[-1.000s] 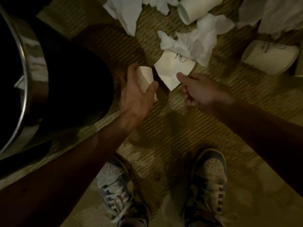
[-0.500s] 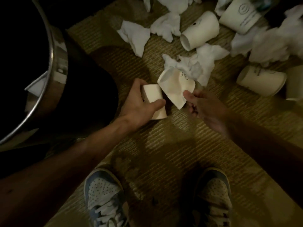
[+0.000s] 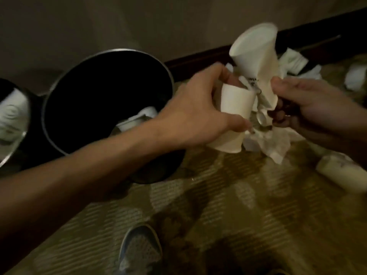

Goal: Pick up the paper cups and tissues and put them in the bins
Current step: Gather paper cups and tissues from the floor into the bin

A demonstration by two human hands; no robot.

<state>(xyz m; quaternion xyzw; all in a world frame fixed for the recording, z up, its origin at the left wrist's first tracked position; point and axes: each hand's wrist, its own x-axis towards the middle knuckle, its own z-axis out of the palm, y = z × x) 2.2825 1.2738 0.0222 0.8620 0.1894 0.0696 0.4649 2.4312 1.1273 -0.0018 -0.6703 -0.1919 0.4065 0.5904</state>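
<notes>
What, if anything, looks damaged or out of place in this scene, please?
The paper cup in the right hand is crushed, its wall creased and mouth out of round; the second cup, in the left hand, looks intact. A crumpled tissue and a third cup lie on the carpet, not in the bin.

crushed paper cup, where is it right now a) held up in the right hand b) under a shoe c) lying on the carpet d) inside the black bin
a: the crushed paper cup is pinched at its lower end by the right hand, raised off the floor beside the uncrushed cup that the left hand grips.
</notes>
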